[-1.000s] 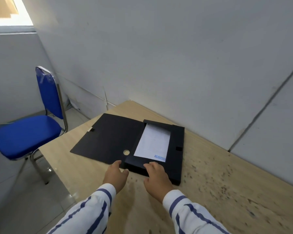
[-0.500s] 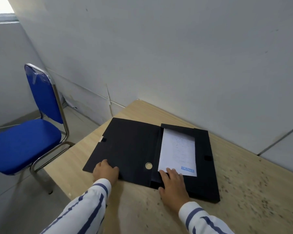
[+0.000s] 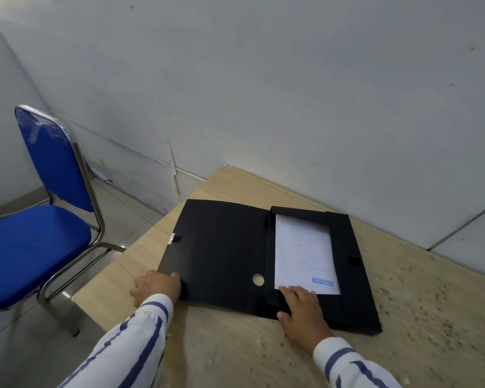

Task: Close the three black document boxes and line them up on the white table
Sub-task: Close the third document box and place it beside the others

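One black document box (image 3: 350, 287) lies open on a light wooden table (image 3: 235, 357). Its lid (image 3: 221, 253) is folded flat to the left and has a round finger hole (image 3: 258, 279). Inside lies a white sheet (image 3: 303, 247) stamped "REJECTED" in blue. My left hand (image 3: 156, 287) curls around the lid's near-left corner. My right hand (image 3: 303, 312) rests flat on the box's near edge, fingertips touching the sheet. No other boxes are in view.
A blue chair (image 3: 31, 242) with a chrome frame stands on the tiled floor left of the table. A grey wall (image 3: 291, 93) runs along the table's far edge. The tabletop to the right is speckled with dark marks.
My left hand slid left along the lid's near edge to its corner. My right hand stayed on the box's near edge. The camera came closer and turned left.
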